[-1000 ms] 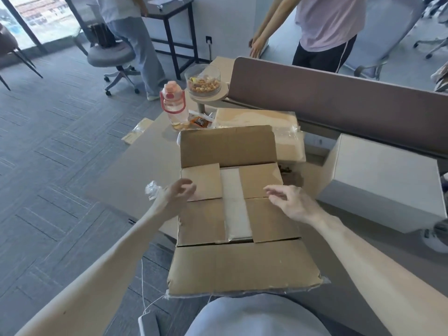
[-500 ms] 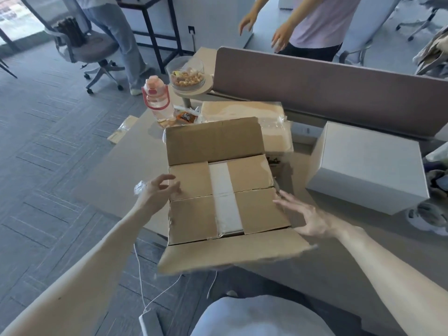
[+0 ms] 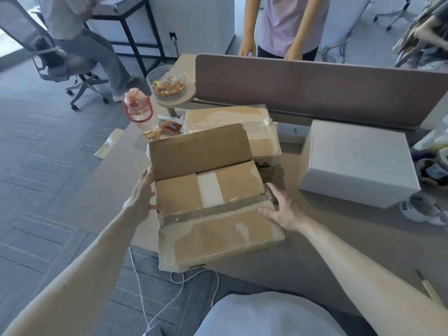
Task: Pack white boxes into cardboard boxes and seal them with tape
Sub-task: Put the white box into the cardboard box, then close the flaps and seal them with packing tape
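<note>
Against cardboard box (image 3: 218,236) sides, left hand (image 3: 141,197), right hand (image 3: 281,209), fingers (image 3: 272,191) straight, pressing.

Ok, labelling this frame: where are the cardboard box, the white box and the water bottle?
cardboard box (image 3: 225,236): head view, near flap.
white box (image 3: 358,154): head view, top face.
water bottle (image 3: 143,117): head view, clear body.

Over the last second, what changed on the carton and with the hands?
The near flap swung up from hanging toward the person and now lies over the carton. Left hand and right hand slid off its top to its sides. Far flap still stands open; white box unmoved.
</note>
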A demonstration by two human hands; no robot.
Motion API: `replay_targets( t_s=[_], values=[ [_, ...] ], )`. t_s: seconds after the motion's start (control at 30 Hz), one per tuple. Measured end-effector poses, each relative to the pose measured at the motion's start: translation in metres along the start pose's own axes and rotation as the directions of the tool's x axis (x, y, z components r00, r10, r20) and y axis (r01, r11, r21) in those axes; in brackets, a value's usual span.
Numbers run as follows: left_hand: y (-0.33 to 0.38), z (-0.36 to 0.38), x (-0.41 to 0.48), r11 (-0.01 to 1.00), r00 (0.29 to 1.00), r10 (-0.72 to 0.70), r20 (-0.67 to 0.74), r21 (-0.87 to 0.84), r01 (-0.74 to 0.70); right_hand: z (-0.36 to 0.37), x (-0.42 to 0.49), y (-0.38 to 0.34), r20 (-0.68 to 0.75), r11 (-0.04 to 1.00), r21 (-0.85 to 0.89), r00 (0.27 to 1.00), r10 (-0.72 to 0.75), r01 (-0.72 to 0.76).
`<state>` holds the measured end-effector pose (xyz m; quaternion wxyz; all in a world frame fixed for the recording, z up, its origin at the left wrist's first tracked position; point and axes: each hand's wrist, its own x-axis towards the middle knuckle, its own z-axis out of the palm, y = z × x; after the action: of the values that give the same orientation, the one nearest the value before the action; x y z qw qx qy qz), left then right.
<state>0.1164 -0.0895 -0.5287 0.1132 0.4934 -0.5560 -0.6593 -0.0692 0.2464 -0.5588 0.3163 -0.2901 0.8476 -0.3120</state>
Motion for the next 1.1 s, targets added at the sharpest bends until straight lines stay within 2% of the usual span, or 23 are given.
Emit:
replay_targets(
  t_s=[0.1,0.2,0.33,0.47,0.6,0.73,0.87,1.1],
  values=[
    [0.000,0.000,0.003,0.997,1.000,-0.017,-0.008,-0.077,0.016,0.002,0.004,-0.003,0.001,0.999,0.027,0.999,0.045,-0.045],
    [-0.002,-0.004,0.003,0.993,0.998,0.033,0.052,-0.111,-0.027,0.005,0.010,0.009,0.019,0.995,0.049,0.996,0.082,-0.083],
    [-0.013,-0.007,0.002,0.979,0.997,0.059,0.055,-0.200,-0.046,0.012,0.003,0.003,-0.010,0.992,0.089,0.996,0.089,-0.088],
    [-0.030,-0.001,-0.008,0.987,0.983,0.162,0.085,-0.030,-0.160,0.011,-0.008,0.000,-0.051,0.986,0.067,0.986,0.156,-0.152],
    [-0.045,0.002,-0.013,0.929,0.950,0.270,0.155,0.219,-0.299,0.007,-0.026,0.005,-0.071,0.986,0.079,0.986,0.151,-0.146],
    [-0.047,0.033,-0.034,0.866,0.924,0.327,0.196,0.330,-0.376,0.002,-0.045,0.021,-0.090,0.978,0.080,0.976,0.200,-0.193],
    [-0.045,0.067,-0.037,0.815,0.888,0.371,0.272,0.363,-0.452,-0.006,-0.071,0.043,-0.130,0.963,0.121,0.958,0.256,-0.241],
    [-0.047,0.142,-0.050,0.674,0.835,0.390,0.389,0.497,-0.547,-0.025,-0.108,0.122,-0.207,0.928,0.266,0.925,0.320,-0.261]
  ],
)
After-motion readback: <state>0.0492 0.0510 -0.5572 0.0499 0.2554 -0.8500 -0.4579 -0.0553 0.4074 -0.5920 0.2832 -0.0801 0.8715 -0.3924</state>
